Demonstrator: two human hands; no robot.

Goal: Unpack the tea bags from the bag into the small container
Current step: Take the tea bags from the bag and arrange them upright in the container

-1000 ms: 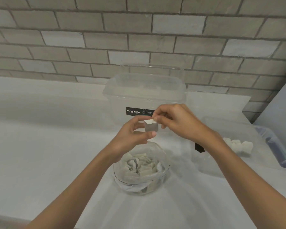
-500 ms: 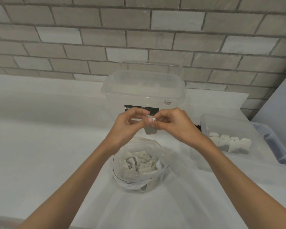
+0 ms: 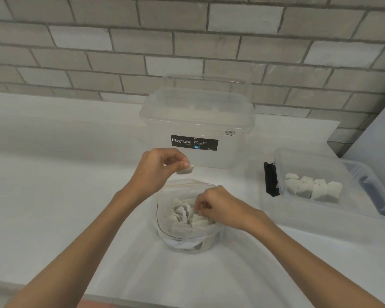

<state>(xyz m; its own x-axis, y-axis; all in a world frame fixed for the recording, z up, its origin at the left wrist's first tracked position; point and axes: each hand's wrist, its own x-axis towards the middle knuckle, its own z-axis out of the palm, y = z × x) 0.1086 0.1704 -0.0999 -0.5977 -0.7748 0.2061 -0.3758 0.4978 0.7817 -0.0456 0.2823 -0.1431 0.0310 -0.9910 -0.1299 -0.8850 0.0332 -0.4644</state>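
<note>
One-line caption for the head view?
Left hand pinches a tea bag; right hand reaches into the bag near the small container.

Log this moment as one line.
left hand: pinches small white piece | right hand: fingers in bag among tea bags, grip unclear | small container: part filled

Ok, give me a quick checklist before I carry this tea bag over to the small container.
1. Tea bag pinched securely in the left hand: ok.
2. Right hand gripping another one: cannot tell; its fingers are curled inside the bag.
3. Bag standing open on the counter: ok.
4. Room left in the small container: ok; the row of tea bags fills only part of it.
5. Small container's lid off: cannot tell; the plastic is clear.
</note>
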